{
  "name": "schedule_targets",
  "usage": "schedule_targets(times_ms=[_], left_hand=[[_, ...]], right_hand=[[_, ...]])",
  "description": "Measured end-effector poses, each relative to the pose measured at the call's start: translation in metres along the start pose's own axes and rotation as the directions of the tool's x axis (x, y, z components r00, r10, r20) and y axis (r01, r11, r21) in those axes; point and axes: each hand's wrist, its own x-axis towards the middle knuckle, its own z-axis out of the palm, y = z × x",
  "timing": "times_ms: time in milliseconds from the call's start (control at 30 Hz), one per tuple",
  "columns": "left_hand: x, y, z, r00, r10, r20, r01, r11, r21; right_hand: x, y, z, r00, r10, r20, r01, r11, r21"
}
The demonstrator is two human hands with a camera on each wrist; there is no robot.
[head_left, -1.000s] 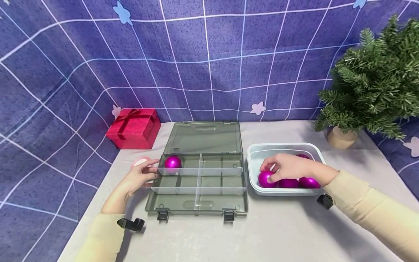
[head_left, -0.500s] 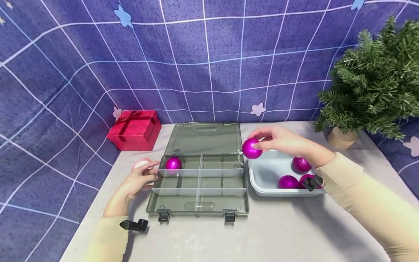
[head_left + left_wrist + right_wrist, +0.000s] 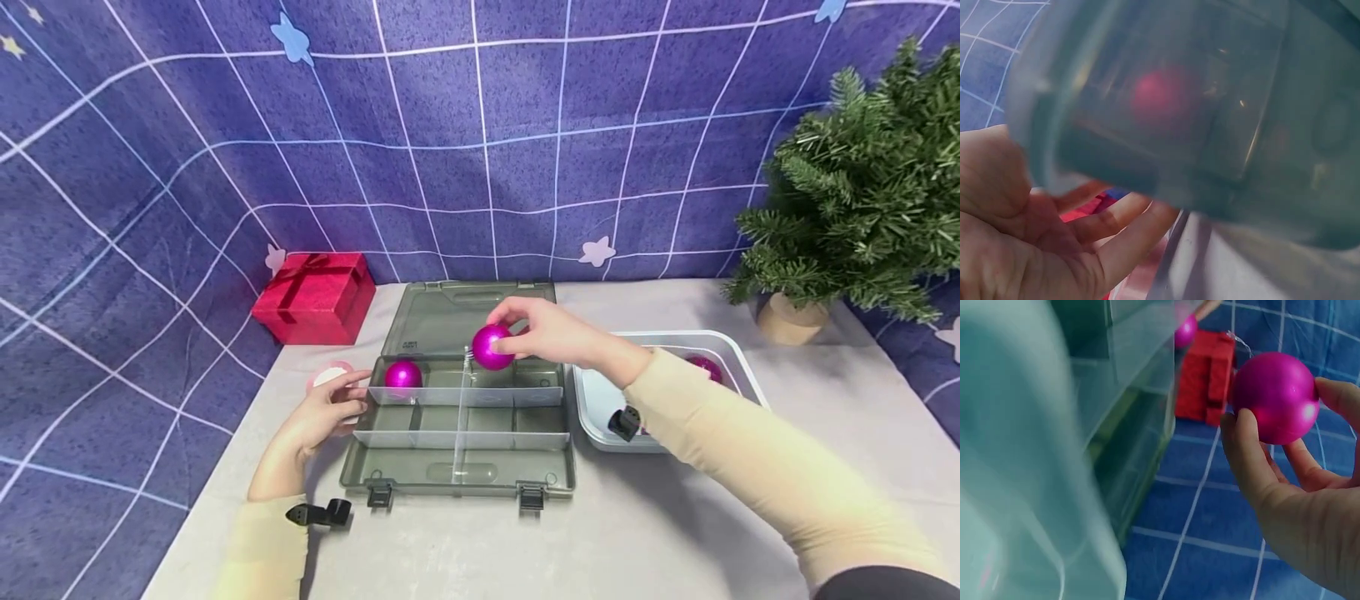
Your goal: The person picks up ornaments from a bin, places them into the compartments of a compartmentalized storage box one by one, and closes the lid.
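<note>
Pink ball (image 3: 492, 347) now carried from tub (image 3: 596, 402) to above divided box (image 3: 408, 462), pinched in right hand (image 3: 551, 335); transfer judged half done. Left hand (image 3: 321, 418) relaxed at box edge, contact unclear.

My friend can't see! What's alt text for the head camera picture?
A right hand holds a magenta ball over an open divided case with another ball in its back left compartment. The left hand is at the case's left side; a pale tub on the right holds at least one more ball.
</note>
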Motion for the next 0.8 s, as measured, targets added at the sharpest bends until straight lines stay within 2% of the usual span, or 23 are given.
schedule_targets(times_ms=[167, 333, 533, 700, 800], left_hand=[[-0.001, -0.004, 0.000, 1.000, -0.003, -0.003, 0.003, 1.000, -0.019], [0.000, -0.003, 0.001, 1.000, -0.007, -0.010, 0.007, 1.000, -0.001], [0.000, -0.001, 0.001, 1.000, -0.004, -0.005, 0.004, 1.000, 0.005], [-0.002, -0.001, 0.000, 1.000, -0.003, -0.002, 0.003, 1.000, 0.004], [-0.003, -0.001, 0.000, 1.000, -0.002, -0.002, 0.002, 1.000, 0.000]], right_hand=[[0.025, -0.002, 0.028, 1.000, -0.017, 0.011, 0.018, 0.990, -0.140], [0.044, 0.001, 0.049, 1.000, -0.010, 0.018, 0.013, 0.985, -0.174], [0.060, 0.009, 0.061, 0.999, 0.004, 0.035, 0.002, 0.982, -0.190], [0.065, 0.013, 0.067, 0.999, 0.032, 0.031, -0.023, 0.972, -0.236], [0.066, 0.014, 0.071, 0.999, 0.020, 0.031, -0.011, 0.960, -0.280]])
